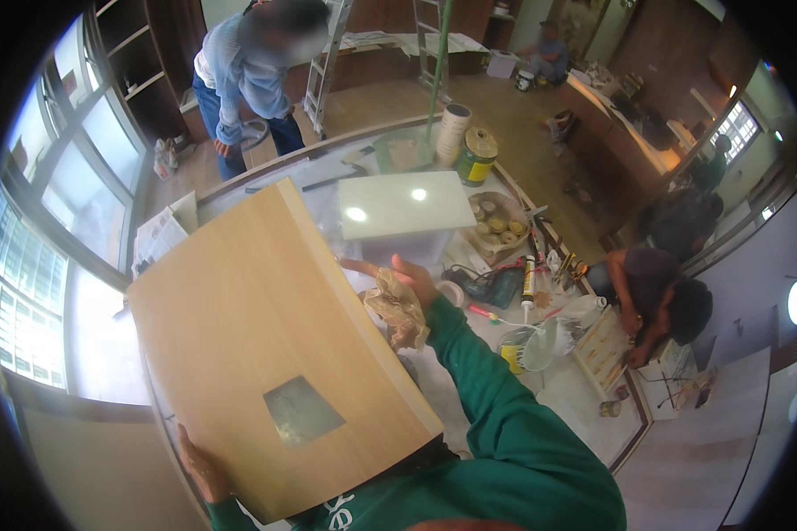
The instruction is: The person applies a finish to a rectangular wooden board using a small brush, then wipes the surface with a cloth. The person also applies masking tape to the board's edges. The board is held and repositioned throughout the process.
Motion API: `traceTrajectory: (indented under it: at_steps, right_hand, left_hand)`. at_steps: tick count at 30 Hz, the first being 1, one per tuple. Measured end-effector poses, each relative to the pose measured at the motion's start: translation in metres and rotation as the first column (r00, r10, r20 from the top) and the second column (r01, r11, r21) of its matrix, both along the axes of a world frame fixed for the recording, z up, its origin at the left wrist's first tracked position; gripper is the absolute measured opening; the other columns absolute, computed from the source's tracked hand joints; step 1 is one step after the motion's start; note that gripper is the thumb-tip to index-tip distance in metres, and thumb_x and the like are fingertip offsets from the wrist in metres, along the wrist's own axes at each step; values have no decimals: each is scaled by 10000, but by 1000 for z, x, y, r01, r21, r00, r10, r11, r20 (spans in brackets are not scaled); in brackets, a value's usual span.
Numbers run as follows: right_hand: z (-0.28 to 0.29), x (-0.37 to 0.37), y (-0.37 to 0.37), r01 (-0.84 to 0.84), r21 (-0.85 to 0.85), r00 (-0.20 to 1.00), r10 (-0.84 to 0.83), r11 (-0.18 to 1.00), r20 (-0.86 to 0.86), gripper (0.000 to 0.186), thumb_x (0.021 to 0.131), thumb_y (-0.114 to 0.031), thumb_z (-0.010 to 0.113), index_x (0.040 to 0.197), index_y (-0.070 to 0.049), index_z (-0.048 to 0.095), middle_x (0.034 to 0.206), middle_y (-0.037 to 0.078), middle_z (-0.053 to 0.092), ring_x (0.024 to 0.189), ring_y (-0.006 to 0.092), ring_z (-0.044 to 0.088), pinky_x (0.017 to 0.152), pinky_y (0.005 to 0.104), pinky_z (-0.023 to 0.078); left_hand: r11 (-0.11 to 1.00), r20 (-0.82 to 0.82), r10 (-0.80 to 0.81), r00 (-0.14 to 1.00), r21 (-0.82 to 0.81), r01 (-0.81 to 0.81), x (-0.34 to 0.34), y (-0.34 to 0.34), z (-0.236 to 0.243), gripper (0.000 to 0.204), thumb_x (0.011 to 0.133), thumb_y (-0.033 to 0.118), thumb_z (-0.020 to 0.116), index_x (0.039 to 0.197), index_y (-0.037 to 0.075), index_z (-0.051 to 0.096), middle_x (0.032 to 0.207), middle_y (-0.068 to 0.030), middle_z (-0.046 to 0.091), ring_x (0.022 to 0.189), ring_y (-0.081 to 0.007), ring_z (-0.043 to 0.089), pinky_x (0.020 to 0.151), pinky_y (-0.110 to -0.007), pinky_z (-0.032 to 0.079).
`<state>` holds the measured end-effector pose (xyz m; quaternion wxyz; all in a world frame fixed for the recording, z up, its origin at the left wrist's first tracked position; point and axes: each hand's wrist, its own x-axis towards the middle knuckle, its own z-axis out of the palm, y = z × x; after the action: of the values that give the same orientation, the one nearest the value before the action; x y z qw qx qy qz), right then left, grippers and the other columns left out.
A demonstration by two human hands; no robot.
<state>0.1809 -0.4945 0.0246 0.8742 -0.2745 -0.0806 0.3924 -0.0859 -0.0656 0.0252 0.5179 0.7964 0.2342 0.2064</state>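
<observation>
A light wooden panel (pixel 239 292) with a four-sided cut-out near its lower end is tilted up in front of me. My left hand (pixel 202 465) grips its left edge near the bottom, with part of the fingers hidden behind the wood. By the right edge, my right hand (pixel 409 281) is closed around a crumpled brown wad (pixel 397 310), which looks like paper or cloth. The index finger of that hand stretches toward the panel's edge. Below the wad, the panel hides part of the worktable (pixel 584 425).
Beyond the panel stands a white box (pixel 407 208). Near it are a metal can (pixel 476 157), a beige roll (pixel 453 133) and a round tray of small containers (pixel 498 223). A drill (pixel 491 288) and sealant tube (pixel 529 283) lie rightward. People work at far left and right; a ladder (pixel 328 66) stands behind.
</observation>
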Motion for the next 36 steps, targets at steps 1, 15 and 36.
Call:
traceTrajectory:
  at_steps: [1, 15, 36]
  right_hand:
    - [4, -2, -1, 15, -7, 1000, -15, 1000, -12, 909, 946, -589, 564, 1573, -14, 243, 989, 119, 675, 822, 168, 633, 747, 293, 519]
    - [46, -20, 4, 101, -117, 988, -113, 988, -103, 887, 978, -537, 547, 1583, -5, 176, 826, 81, 673, 680, 142, 599, 605, 245, 494]
    - [-12, -21, -41, 6, 14, 999, -7, 1000, 37, 829, 971, -558, 536, 1540, -1, 304, 1197, 269, 661, 930, 210, 679, 826, 304, 538]
  left_hand:
    - [983, 7, -20, 1000, -185, 21, -3, -1, 9, 628, 1076, 457, 352, 1384, -71, 494, 1286, -157, 616, 1151, -197, 593, 1033, -333, 434]
    - [981, 95, 20, 995, -193, -1, 18, 17, -7, 579, 1086, 387, 337, 1392, -90, 459, 1246, -202, 617, 1117, -268, 581, 986, -395, 452]
    - [723, 186, -13, 983, 681, -119, 193, 27, 42, 544, 971, 305, 623, 1402, -3, 500, 1476, -243, 410, 1339, -409, 440, 1096, -457, 391]
